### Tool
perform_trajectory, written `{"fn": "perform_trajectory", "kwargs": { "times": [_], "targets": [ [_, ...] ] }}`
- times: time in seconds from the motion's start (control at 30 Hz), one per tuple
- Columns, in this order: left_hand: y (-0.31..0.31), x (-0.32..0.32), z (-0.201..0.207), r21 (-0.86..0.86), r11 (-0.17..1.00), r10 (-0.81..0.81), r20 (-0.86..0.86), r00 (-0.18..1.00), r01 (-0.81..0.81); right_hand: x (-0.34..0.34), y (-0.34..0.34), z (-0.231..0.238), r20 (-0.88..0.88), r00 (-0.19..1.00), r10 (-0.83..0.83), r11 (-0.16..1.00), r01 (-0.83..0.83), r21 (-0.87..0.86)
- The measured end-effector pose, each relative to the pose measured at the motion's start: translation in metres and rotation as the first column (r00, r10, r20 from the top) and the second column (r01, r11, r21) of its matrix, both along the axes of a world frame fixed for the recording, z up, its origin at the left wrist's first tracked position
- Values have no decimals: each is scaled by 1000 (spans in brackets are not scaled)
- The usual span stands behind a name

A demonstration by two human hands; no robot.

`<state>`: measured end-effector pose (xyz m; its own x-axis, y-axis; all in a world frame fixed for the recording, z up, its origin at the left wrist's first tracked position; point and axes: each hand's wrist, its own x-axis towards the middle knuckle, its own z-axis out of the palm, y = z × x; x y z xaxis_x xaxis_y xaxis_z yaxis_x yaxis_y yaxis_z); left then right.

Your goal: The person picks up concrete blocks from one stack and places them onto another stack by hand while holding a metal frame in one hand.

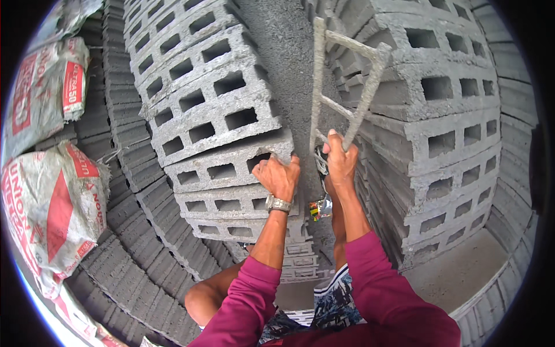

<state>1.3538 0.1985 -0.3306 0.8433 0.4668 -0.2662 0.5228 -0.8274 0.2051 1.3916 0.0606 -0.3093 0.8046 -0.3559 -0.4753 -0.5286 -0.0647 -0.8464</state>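
Note:
My left hand (279,177) is closed on the end of a grey hollow concrete block (232,159), with fingers hooked at its nearest hole. That block sits slightly tilted in a tall stack, and a dark gap shows between it and the block beyond. In my right hand (340,155) is the lower end of a ladder-like metal frame (363,91), crusted with cement. The frame has two long bars joined by crossbars and leans up away from me. My right thumb points upward along it.
Stacked hollow blocks (451,110) rise on the right, beside a narrow gap. More rows of blocks (133,248) lie on the left, under red and white cement sacks (55,211). A small colourful wrapper (315,210) lies low between the stacks, near my legs.

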Motion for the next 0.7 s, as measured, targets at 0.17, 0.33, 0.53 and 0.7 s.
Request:
{"fn": "perform_trajectory", "kwargs": {
  "times": [0.17,0.33,0.53,0.7],
  "targets": [
    [-2,5,19,-117,989,67,-177,982,-88,30,-22,-4,38,998,-41,997,38,74],
    [5,-9,56,-230,955,119,-276,954,-185,70,-33,7,124,987,-103,985,84,148],
    [17,-23,47,-192,981,26,-45,999,-34,59,-2,-54,176,984,34,996,-47,70],
    [12,-15,58,-198,974,61,-223,973,-107,54,0,-89,-15,1000,8,996,-7,90]
  ]
}}
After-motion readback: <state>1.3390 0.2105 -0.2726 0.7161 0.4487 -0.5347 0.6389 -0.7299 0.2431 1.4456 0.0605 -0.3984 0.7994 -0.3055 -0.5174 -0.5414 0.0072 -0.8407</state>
